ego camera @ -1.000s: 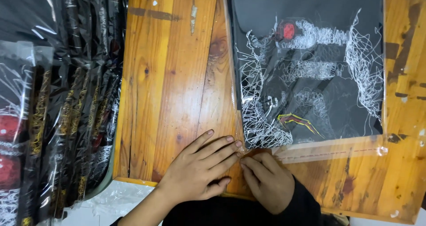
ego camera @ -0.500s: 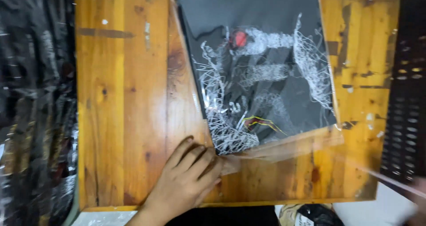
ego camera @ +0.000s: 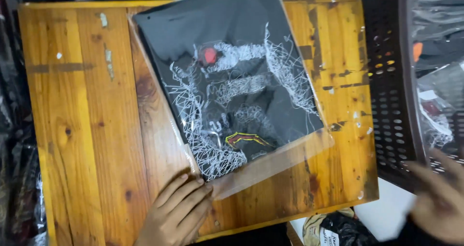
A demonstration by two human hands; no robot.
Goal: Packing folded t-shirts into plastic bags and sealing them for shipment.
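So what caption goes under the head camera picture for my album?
Left hand presses the bag flap of a packed black shirt on a wooden table; blurred right hand reaches by a dark crate.

Left hand [ego camera: 176, 212] presses glossy clear plastic bag [ego camera: 270, 164] over matt black cloth garment [ego camera: 227, 77] with scratchy white print. Beneath fingers: varnished orange wood table [ego camera: 82, 130], scuffed, worn. Right of grip: dark perforated plastic crate [ego camera: 389, 82]
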